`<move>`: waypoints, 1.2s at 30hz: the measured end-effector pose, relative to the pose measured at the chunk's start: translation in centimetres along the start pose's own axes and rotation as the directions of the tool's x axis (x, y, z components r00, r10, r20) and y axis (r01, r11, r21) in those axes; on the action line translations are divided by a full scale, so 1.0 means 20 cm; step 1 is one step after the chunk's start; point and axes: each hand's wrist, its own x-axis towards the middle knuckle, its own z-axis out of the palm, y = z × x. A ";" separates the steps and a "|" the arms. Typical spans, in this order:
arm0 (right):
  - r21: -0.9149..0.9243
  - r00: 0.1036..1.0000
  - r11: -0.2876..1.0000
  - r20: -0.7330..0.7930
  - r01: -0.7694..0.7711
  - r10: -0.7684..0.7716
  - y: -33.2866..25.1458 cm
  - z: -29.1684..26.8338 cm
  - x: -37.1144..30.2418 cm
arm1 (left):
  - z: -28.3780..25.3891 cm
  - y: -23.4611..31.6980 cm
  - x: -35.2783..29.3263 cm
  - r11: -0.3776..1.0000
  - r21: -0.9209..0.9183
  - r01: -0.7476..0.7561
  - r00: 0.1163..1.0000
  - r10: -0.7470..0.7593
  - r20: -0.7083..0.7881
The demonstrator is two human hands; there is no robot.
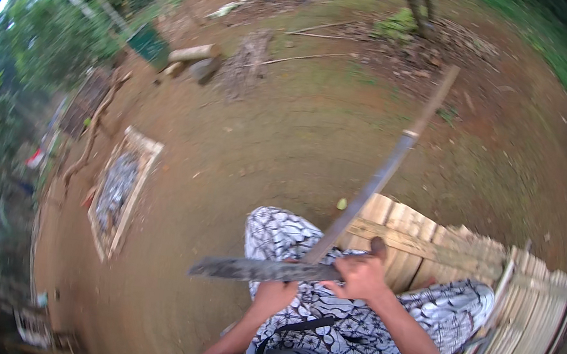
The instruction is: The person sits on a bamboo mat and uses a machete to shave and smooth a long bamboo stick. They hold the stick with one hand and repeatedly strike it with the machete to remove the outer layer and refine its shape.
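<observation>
My right hand (361, 275) is closed round the handle of a machete, whose dark blade (258, 269) points left across my lap. The brown end of the handle stands out beyond my thumb side. Below the blade, my left hand (276, 295) is closed on the lower end of a long bamboo strip (376, 181), its fingers partly hidden by the blade. The strip slants away to the upper right, bluish and shiny up to a node, light brown past it. Blade and strip cross just above my left hand; whether they touch I cannot tell.
I sit cross-legged in patterned trousers (342, 333) beside a platform of bamboo slats (416, 246) at right. On the bare ground (230, 149) lies a framed pit of grey ash (119, 189) at left. Farther off are a log (194, 53), a stone (204, 70) and a tree trunk (418, 6).
</observation>
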 end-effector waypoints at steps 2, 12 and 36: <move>0.016 0.997 0.998 0.042 -0.064 0.063 -0.02 0.01 -0.02 | -0.01 0.01 0.00 0.995 -0.058 0.083 0.996 -0.081 0.035; 0.129 0.986 0.985 -0.106 -0.117 0.131 0.02 0.04 -0.06 | 0.02 0.19 0.05 0.973 0.155 -0.172 0.980 0.185 -0.073; 0.050 0.994 0.996 -0.079 -0.075 0.079 0.08 0.01 -0.08 | 0.00 0.07 -0.02 0.994 -0.064 -0.086 0.996 0.085 -0.012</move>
